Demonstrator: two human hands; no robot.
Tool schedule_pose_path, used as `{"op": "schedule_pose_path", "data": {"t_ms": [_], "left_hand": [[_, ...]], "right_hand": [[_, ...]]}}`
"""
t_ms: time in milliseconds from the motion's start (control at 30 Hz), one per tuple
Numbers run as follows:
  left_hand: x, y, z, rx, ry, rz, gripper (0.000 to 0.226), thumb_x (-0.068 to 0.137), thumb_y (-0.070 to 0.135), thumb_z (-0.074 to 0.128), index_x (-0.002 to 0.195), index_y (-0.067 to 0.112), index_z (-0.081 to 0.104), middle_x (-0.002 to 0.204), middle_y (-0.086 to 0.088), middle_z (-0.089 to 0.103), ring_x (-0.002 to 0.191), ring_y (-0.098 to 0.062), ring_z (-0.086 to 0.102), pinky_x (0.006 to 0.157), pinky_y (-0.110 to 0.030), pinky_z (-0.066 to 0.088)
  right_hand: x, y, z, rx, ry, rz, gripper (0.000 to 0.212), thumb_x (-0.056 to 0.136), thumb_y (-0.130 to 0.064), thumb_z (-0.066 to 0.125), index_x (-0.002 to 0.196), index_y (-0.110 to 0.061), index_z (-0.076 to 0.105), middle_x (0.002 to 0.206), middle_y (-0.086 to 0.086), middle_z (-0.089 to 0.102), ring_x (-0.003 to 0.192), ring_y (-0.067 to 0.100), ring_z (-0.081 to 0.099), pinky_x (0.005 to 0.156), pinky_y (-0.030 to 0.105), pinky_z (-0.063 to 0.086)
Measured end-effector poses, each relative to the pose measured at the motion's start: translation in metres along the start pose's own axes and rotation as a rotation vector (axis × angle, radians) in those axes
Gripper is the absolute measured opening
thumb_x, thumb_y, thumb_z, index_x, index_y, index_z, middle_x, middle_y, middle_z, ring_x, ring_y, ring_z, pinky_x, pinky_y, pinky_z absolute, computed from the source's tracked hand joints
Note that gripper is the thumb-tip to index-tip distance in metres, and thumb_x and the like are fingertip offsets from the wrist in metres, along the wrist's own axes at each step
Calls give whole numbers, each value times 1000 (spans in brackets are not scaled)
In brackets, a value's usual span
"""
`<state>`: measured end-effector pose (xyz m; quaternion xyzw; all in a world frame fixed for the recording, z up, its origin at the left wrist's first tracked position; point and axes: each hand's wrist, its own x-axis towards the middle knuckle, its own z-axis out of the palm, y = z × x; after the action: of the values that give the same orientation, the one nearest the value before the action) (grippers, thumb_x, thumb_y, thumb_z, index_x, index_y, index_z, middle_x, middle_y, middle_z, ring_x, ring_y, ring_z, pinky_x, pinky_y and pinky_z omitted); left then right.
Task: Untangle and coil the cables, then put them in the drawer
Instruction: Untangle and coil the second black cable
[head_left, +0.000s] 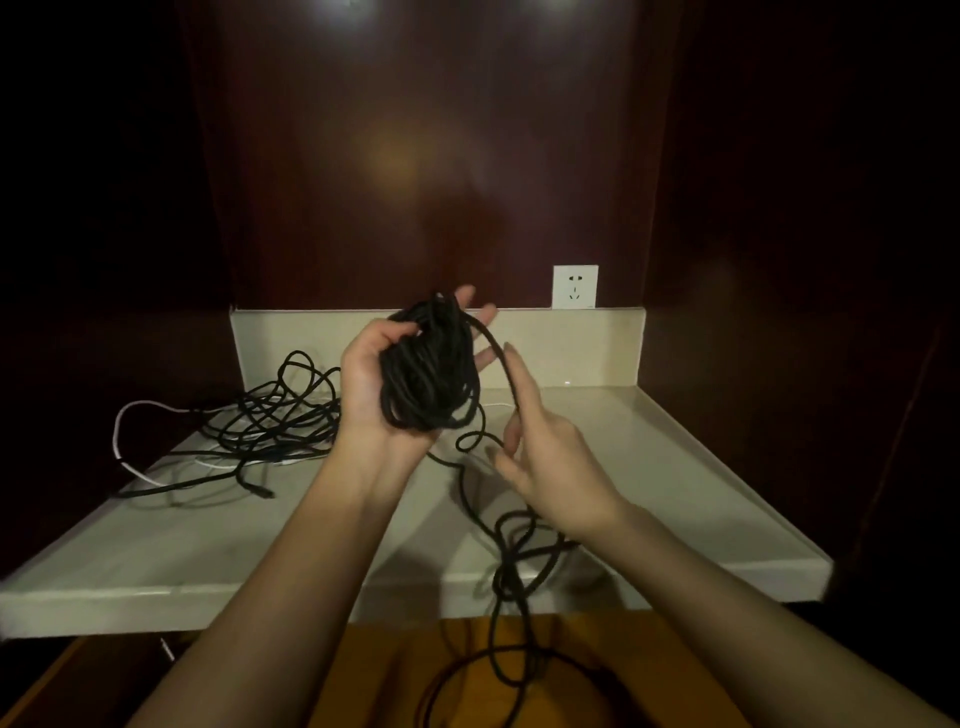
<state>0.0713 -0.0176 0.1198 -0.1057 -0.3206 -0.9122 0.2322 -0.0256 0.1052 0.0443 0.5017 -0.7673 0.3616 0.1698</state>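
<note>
My left hand (363, 384) is raised above the counter with a thick coil of black cable (431, 369) wound around its palm and fingers. From the coil's top a loose strand (501, 358) arcs right and runs down through the fingers of my right hand (545, 462), which pinches it. The rest of that cable (511, 561) trails over the counter's front edge in loops and drops into the open wooden drawer (363, 675) below. A tangled heap of black cable (270, 415) mixed with a white cable (122, 431) lies on the counter at the left.
The pale stone counter (675, 493) sits in a dark wooden alcove with a low backsplash. A white wall socket (575, 287) is mounted at the back right. A black plug end (262, 491) lies on the counter near the heap.
</note>
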Motion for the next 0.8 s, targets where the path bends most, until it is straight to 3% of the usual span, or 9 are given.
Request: {"op": "schedule_pose_path", "data": {"t_ms": [33,100,167,300,467,567,667,700,800], "left_hand": [[4,3,2,-40,16,27,36,91,13,34,113,0,59,115,-15,71,120,-37,63,112,-62,34],[9,8,9,-120,39,92,35,84,12,41,114,5,58,99,-11,72,100,-31,71,108,-60,41],[13,6,15,-89,71,197,40,84,7,43,122,9,54,97,-15,69,86,-29,71,96,-51,52],[19,2,17,44,200,530,41,80,0,46,118,10,55,100,-20,62,80,-29,68,76,-40,53],[21,-6,14,626,297,979,51,79,-5,49,130,3,46,107,-8,54,90,-5,57,85,-24,47],[21,-24,19,795,229,1069,53,82,-12,48,133,-5,40,104,-6,54,93,-3,55,89,-24,45],[21,-31,24,937,99,1114,54,81,-13,50,134,-6,39,105,-7,54,98,-10,54,93,-30,45],[21,-30,25,985,63,1133,55,80,-13,51,133,-6,39,106,-10,54,99,-15,54,94,-34,45],[24,-22,24,1129,-15,1177,55,78,-8,53,132,-6,42,107,-19,55,100,-25,54,93,-37,45]], "right_hand": [[-5,2,1,68,-84,35,96,92,-16,66,156,-37,-3,82,-4,60,71,11,61,72,29,53],[-17,12,1,153,-197,79,80,93,-20,66,155,-30,16,82,0,62,71,12,62,76,37,55],[-26,21,-7,187,-224,44,58,94,-23,66,145,-26,39,79,4,63,70,13,62,75,39,53],[-36,37,-31,112,-349,64,34,95,-25,65,126,-27,52,77,7,61,69,15,60,68,31,52],[-46,38,-36,-264,-453,136,26,93,-26,63,117,-25,52,84,-10,55,80,12,58,79,34,53],[-30,1,-21,281,-307,348,14,95,-24,60,97,-10,59,78,8,63,69,21,61,67,39,54],[-6,-29,-14,691,-88,596,12,99,-15,56,103,-4,60,70,5,59,55,10,52,51,22,43],[-3,-32,-11,604,-15,548,14,99,-18,56,101,-6,63,66,1,57,54,9,49,52,23,40],[-12,-31,-6,-7,144,85,27,96,-36,51,86,-13,60,67,0,60,62,21,58,57,35,44]]}}
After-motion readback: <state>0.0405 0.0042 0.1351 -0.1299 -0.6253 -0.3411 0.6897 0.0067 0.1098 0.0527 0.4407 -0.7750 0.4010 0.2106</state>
